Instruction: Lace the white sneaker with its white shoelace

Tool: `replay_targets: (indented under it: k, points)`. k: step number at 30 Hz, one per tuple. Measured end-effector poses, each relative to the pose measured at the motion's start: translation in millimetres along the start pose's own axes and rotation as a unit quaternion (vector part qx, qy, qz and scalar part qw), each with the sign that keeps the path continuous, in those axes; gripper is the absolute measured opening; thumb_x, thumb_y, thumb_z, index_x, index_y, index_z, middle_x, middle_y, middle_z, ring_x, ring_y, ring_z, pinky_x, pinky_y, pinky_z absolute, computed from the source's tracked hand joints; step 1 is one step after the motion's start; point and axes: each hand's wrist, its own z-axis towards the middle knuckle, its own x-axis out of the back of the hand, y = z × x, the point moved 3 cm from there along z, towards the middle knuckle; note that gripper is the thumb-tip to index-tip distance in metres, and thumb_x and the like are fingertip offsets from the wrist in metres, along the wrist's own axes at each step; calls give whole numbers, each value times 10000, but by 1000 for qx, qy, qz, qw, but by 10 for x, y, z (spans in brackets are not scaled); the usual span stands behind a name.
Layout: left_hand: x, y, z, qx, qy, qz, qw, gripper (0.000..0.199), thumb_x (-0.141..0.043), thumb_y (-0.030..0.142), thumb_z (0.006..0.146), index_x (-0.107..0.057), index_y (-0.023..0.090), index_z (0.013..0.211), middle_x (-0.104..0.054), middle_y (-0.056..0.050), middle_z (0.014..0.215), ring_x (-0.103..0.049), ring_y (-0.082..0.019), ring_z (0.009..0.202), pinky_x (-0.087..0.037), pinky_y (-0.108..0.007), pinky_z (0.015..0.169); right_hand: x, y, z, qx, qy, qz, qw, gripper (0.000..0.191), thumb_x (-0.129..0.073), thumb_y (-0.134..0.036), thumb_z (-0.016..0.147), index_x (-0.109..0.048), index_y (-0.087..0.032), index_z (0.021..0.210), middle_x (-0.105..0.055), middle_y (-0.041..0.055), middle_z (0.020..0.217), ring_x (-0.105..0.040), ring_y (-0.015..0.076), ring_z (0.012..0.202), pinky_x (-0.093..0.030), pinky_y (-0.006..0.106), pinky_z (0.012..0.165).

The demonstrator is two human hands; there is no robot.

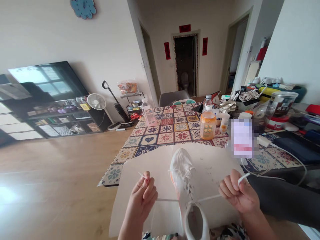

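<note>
A white shoe (183, 166) lies on a large white sheet (160, 156), its toe pointing away from me and its opening towards me. Beside it on the left, my left hand (144, 195) is closed on one end of the white shoelace (168, 200), whose tip sticks out above the fingers. My right hand (240, 193), also closed, grips the other lace end, with a short piece showing past the thumb. Both lace lengths stretch sideways from the upper part of the shoe near its opening. Neither hand touches the shoe.
Past the sheet, a patterned tablecloth (165, 128) bears a clear bottle (148, 113), an orange bottle (208, 125) and a small white bottle (224, 123). At the right are a blurred phone (242, 138), a white cable (297, 153), jars and clutter.
</note>
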Motion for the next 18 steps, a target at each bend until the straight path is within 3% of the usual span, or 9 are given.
replay_targets:
  k: [2, 4, 6, 8, 11, 14, 16, 18]
  points:
    - [104, 22, -10, 36, -32, 98, 994, 270, -770, 404, 870, -582, 211, 878, -301, 147, 487, -68, -45, 388, -186, -138, 384, 70, 31, -22, -27, -60, -31, 997, 625, -486, -750, 907, -252, -248, 616, -152, -119, 467, -120, 87, 352, -202, 230, 378]
    - [121, -12, -41, 88, -93, 229, 965, 359, -692, 537, 895, -581, 197, 927, -329, 146, 452, -107, -52, 388, -172, -166, 411, 68, 46, -30, -55, -103, -63, 991, 644, -522, -748, 902, -329, -237, 560, -257, -93, 462, -227, 94, 368, -243, 248, 406]
    - [67, -77, -78, 133, -137, 364, 911, 424, -593, 601, 929, -591, 178, 963, -361, 140, 414, -180, -65, 377, -180, -193, 436, 0, 37, -18, -78, -130, -103, 983, 621, -528, -686, 948, -442, -216, 552, -404, -43, 537, -385, 128, 478, -329, 273, 496]
    - [-19, -145, -101, 165, -139, 479, 851, 390, -523, 552, 968, -612, 172, 962, -378, 132, 401, -250, -80, 378, -202, -209, 454, -97, 14, 3, -98, -140, -178, 969, 532, -532, -603, 991, -537, -206, 637, -512, -8, 675, -475, 159, 625, -378, 288, 604]
    - [-127, -233, -114, 203, -124, 579, 780, 283, -499, 396, 962, -616, 184, 815, -353, 125, 404, -317, -97, 397, -241, -221, 470, -213, -9, 15, -160, -132, -340, 917, 285, -572, -421, 1009, -562, -218, 810, -560, -18, 808, -496, 156, 699, -388, 266, 655]
    - [-147, -272, -112, 215, -134, 594, 763, 234, -518, 316, 907, -579, 195, 716, -368, 115, 426, -360, -101, 419, -262, -224, 485, -244, -8, -7, -235, -136, -424, 864, 112, -617, -217, 948, -560, -221, 852, -571, -47, 776, -508, 142, 687, -373, 237, 639]
    - [-121, -255, -111, 221, -147, 579, 771, 159, -553, 273, 859, -596, 190, 729, -426, 101, 459, -400, -108, 455, -276, -223, 502, -215, -1, -20, -252, -150, -431, 853, 116, -639, -170, 912, -577, -213, 824, -581, -50, 754, -523, 142, 687, -370, 230, 632]
    - [-88, -205, -115, 235, -157, 560, 779, 79, -589, 229, 813, -613, 186, 750, -496, 79, 512, -442, -120, 498, -304, -224, 520, -148, 6, -27, -246, -162, -414, 861, 135, -674, -195, 900, -604, -204, 785, -597, -42, 755, -536, 144, 685, -377, 230, 625]
